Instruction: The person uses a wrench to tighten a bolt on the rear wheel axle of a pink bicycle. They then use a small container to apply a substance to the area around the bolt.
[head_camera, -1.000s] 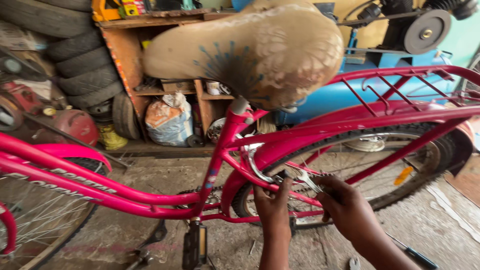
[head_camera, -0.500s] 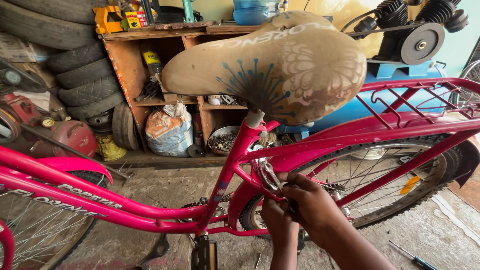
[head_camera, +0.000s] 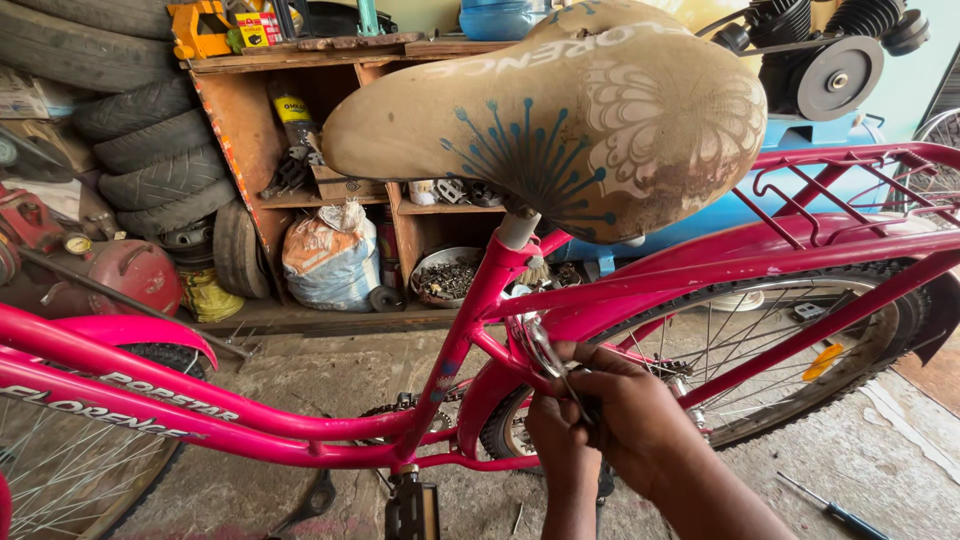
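- Hands low in view, pressed together: right hand (head_camera: 640, 425) curled narrow around a thin metal tool (head_camera: 548, 352), left hand (head_camera: 555, 435) beside it, fingers bent toward the same spot; whether it grips anything I cannot tell.
- Tool tip sits at the pink frame (head_camera: 470, 320), just ahead of the rear wheel (head_camera: 760, 350).
- Pedal (head_camera: 412, 508) below the frame.
- Screwdriver (head_camera: 835, 510) lies on the floor, right.
- Saddle (head_camera: 560, 110) above, tan and stained.
- Rack (head_camera: 860, 175) behind it.
- Sack (head_camera: 332, 258) and bowl (head_camera: 445, 277) at a wooden shelf (head_camera: 300, 60).
- Tyres (head_camera: 140, 150) stacked far left.
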